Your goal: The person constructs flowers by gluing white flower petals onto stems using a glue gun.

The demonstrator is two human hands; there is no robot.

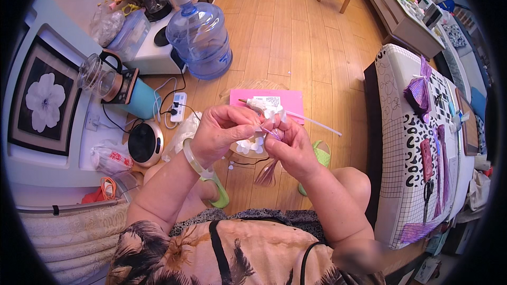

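Note:
In front of my lap, my left hand (pixel 225 132) and my right hand (pixel 293 144) are close together. A thin shiny purple strand (pixel 271 131) runs between their fingertips, and the left thumb and forefinger pinch its upper end. The right fingers grip its lower part, and a purple tassel (pixel 266 173) of fine strands hangs beneath them. Just beyond the hands lies a white glue gun (pixel 261 104) with a clear glue stick (pixel 317 124) out of its back, partly hidden by the right fingers. It rests on a pink flat sheet or box (pixel 295 97). White petal-like pieces (pixel 250 145) lie below.
A low round wooden stool (pixel 257 84) supports these things. To the left are a power strip (pixel 179 107) with cords, a blue water jug (pixel 202 43) and a round black-topped appliance (pixel 144 142). At right, a patterned-cloth surface (pixel 390 142) bears purple strands (pixel 444 162) and scissors (pixel 428 190).

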